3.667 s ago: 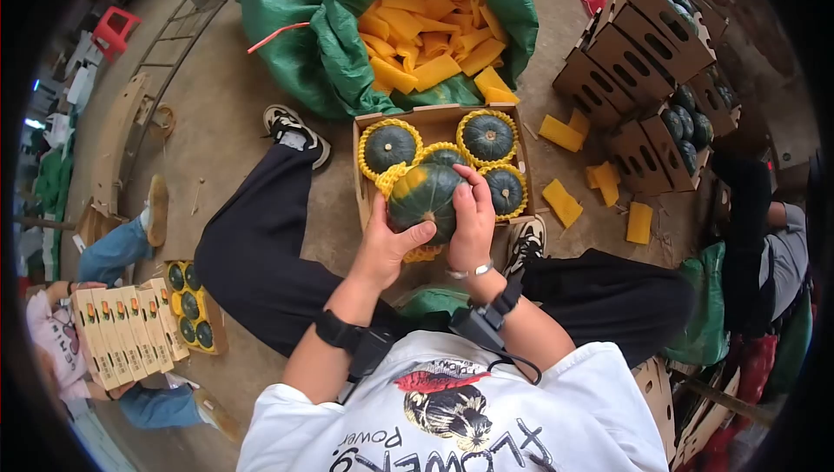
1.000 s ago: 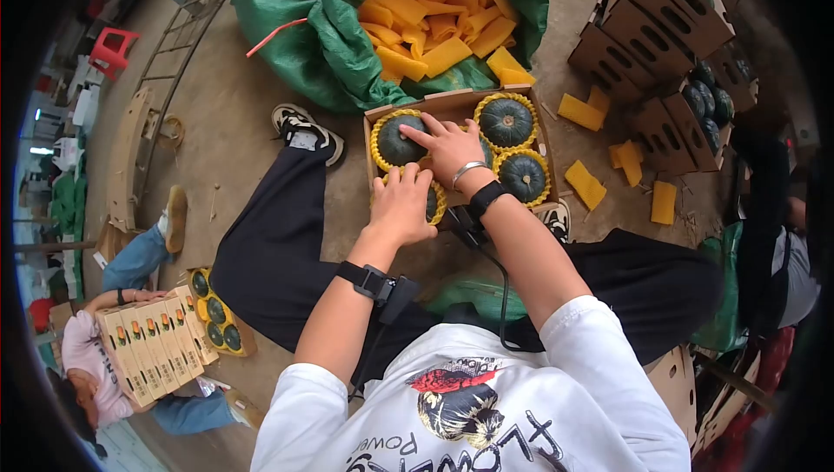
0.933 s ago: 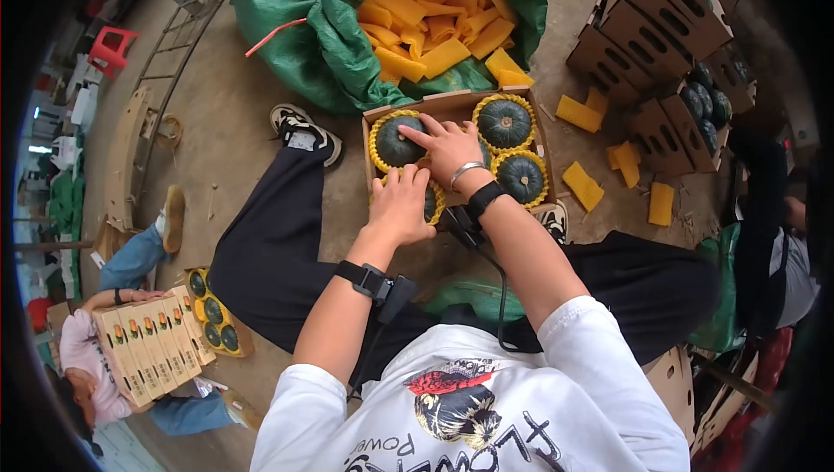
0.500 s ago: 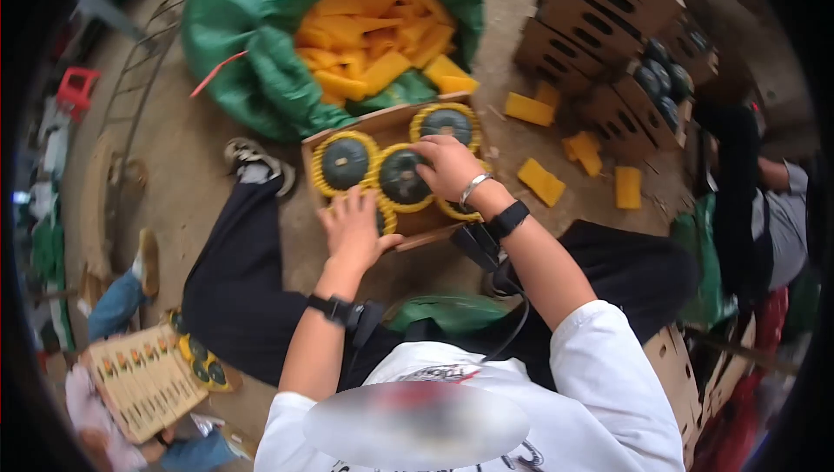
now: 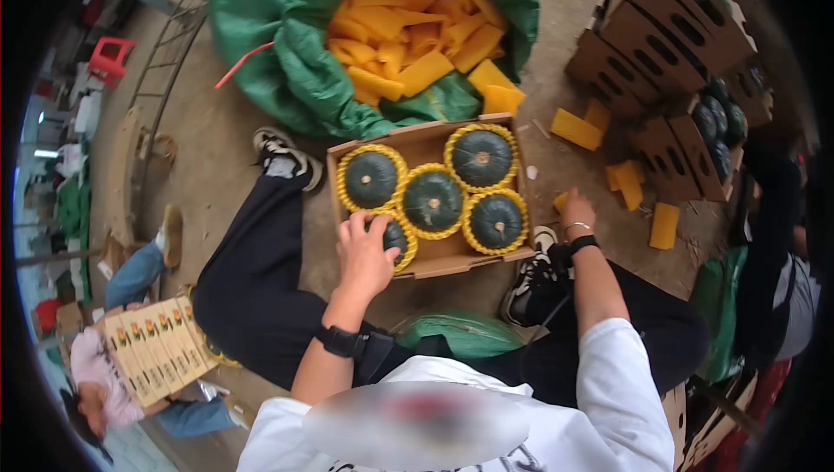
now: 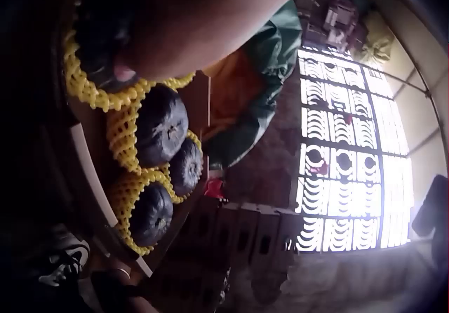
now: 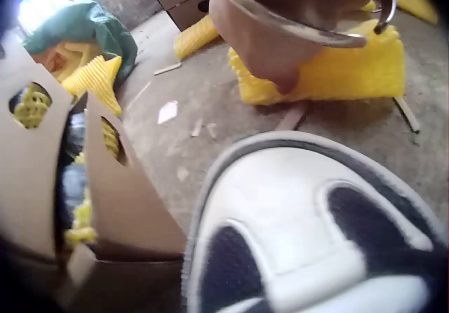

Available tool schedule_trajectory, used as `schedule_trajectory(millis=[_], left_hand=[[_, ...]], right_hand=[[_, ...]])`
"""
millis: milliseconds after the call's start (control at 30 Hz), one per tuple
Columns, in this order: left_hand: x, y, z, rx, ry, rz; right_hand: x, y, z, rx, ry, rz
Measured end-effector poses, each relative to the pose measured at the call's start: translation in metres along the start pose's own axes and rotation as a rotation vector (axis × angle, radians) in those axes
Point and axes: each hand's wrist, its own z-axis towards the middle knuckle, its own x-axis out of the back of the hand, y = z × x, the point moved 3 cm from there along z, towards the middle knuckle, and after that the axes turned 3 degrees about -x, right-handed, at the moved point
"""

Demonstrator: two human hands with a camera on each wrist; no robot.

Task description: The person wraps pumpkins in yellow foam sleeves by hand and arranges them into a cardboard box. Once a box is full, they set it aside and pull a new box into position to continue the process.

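An open cardboard box (image 5: pixel 452 265) on the floor holds several dark green squashes, each in a yellow foam net; one squash (image 5: pixel 433 201) sits in the middle. My left hand (image 5: pixel 365 256) rests on the near-left squash (image 5: pixel 393 239), its fingers bent over the top and its thumb at the right side. Right of the box, my right hand (image 5: pixel 579 214) is down at a yellow foam piece (image 5: pixel 560 203) on the floor. The right wrist view shows a fingertip against this foam (image 7: pixel 344 71); the other fingers are mostly hidden.
A green sack (image 5: pixel 295 63) of yellow foam pieces stands beyond the box. Loose foam pieces (image 5: pixel 665 225) lie at the right, near stacked cartons (image 5: pixel 643 63) of squashes. A shoe (image 5: pixel 527 289) stands near the box's right corner. Another person (image 5: pixel 113 368) handles flat cartons at the left.
My right hand has left the middle squash and moved right and down to the floor foam. My left hand remains at the near-left squash. Earlier, both hands held a squash above the box.
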Motion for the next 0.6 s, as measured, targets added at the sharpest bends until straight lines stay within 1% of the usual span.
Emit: schedule_trajectory(millis=[33,100,133,167,233,267,300,333,367,400,433,467,500,533,567,600], left_hand=[[0.0,-0.006,0.002,0.018,-0.029,-0.077],[-0.004,-0.015,0.004,-0.008,-0.007,-0.13],[-0.003,-0.017,0.004,-0.016,-0.051,-0.122],[-0.003,-0.019,0.002,-0.013,-0.033,-0.117],[-0.002,-0.018,-0.006,-0.031,0.148,-0.142],[0.015,0.0,-0.012,-0.081,0.264,-0.212],[0.028,0.017,-0.019,-0.153,0.293,-0.398],[0.017,0.022,-0.027,-0.122,0.191,-0.733],[0.021,0.046,-0.037,-0.109,-0.098,-1.121],[0.038,0.061,-0.044,-0.101,-0.467,-1.159],[0.037,0.066,-0.049,-0.443,-0.219,-1.121],[0.044,0.061,-0.054,-0.441,-0.21,-0.907],[0.051,0.057,-0.056,-0.426,-0.291,-0.857],[0.036,0.046,-0.056,-0.39,-0.235,-0.833],[0.02,0.037,-0.06,-0.348,-0.221,-0.842],[0.005,0.03,-0.063,-0.176,-0.331,-0.955]], right_hand=[[0.016,-0.006,0.005,-0.018,-0.037,0.002],[0.074,-0.019,0.004,0.037,0.039,0.109],[0.108,-0.026,0.002,0.103,0.146,0.181],[0.143,-0.034,-0.004,0.166,0.255,0.256],[0.217,-0.059,-0.04,0.385,0.406,0.378],[0.246,-0.078,-0.072,0.51,0.346,0.523],[0.266,-0.095,-0.102,0.642,0.282,0.678],[0.272,-0.109,-0.128,0.78,0.143,0.655],[0.267,-0.129,-0.159,0.952,0.004,0.626],[0.243,-0.142,-0.179,1.131,-0.188,0.452],[0.237,-0.155,-0.216,1.188,-0.448,0.527],[0.211,-0.16,-0.23,1.164,-0.647,0.627],[0.191,-0.154,-0.235,1.103,-0.726,0.585],[0.193,-0.154,-0.251,1.023,-0.993,0.708],[0.168,-0.143,-0.248,0.958,-1.013,0.72],[0.162,-0.147,-0.252,1.058,-0.871,0.97]])
